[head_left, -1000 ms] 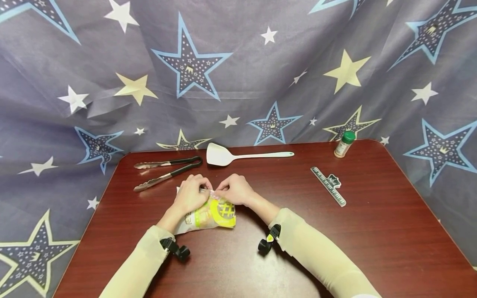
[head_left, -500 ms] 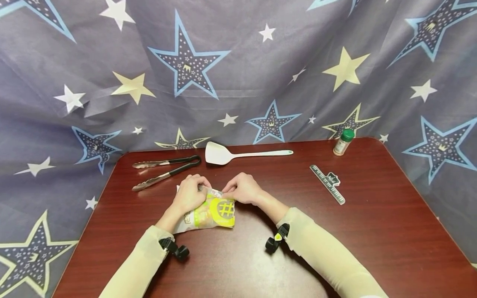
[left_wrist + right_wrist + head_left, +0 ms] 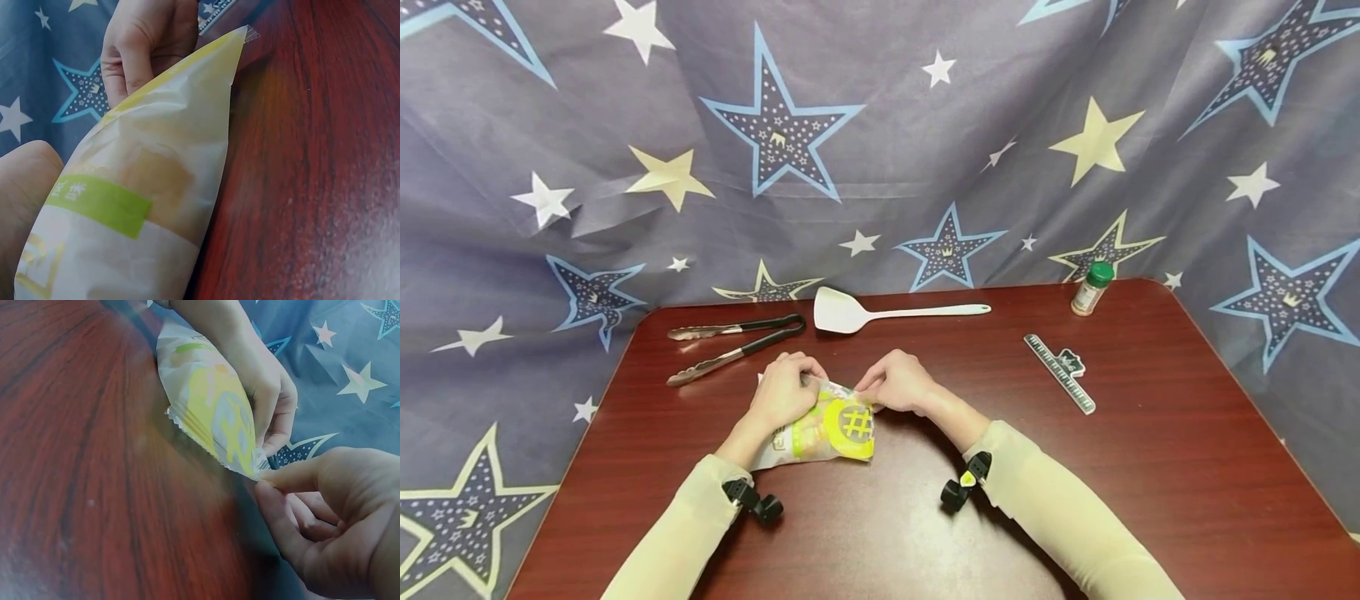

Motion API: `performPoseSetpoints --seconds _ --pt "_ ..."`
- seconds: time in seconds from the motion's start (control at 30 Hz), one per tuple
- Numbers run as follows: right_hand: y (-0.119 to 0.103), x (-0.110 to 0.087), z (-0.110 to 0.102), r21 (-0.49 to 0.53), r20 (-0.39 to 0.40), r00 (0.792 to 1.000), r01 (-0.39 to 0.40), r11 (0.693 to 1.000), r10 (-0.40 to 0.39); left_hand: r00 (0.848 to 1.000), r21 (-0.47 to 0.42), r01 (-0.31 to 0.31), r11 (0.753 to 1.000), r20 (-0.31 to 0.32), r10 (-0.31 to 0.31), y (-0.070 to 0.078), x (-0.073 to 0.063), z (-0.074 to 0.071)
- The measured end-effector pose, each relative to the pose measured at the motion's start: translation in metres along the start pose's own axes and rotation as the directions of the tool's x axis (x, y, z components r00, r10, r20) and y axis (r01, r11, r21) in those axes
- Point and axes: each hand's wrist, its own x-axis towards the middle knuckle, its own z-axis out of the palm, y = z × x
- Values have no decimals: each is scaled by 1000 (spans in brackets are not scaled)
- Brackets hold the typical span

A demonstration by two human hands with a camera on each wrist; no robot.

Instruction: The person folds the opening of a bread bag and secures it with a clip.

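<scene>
A white and yellow plastic food bag (image 3: 812,437) with a round yellow print lies in front of the person on the left half of the table. My left hand (image 3: 784,390) holds its upper edge near the middle, fingers curled behind it. At the bag's upper right corner, my right hand (image 3: 898,383) pinches the film between thumb and forefinger, as the right wrist view shows on the bag's (image 3: 206,394) jagged sealed end. Through the film of the bag (image 3: 156,181) in the left wrist view, something pale tan is visible; its kind cannot be told.
Metal tongs (image 3: 737,354) with black handles lie spread behind the left hand. A white spatula (image 3: 842,313) lies at the table's back edge. To the right are a long ruler-like clip (image 3: 1062,373) and a green-capped shaker (image 3: 1092,290). Star-patterned cloth (image 3: 880,167) hangs behind the table.
My right hand has moved right along the bag's upper edge, from beside the left hand to the right corner. My left hand has kept its hold, and the bag has barely shifted.
</scene>
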Motion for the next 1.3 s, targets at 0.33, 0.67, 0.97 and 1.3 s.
performPoseSetpoints --seconds 0.33,0.67,0.97,1.3 --pt "0 0 4 14 -28 999 -15 1000 15 989 -51 -4 999 -147 -3 -19 0 4" --pt "1 -3 -9 -79 -15 994 105 991 -106 996 8 40 999 -76 -40 -5 -2 -5" --pt "7 -13 -68 -267 -159 957 194 944 -242 997 5 25 1000 -71 -25 -5 -2 -4" --pt "28 -40 -143 -384 -326 911 116 916 -252 993 -20 -24 1000 -117 21 -8 -1 -1"
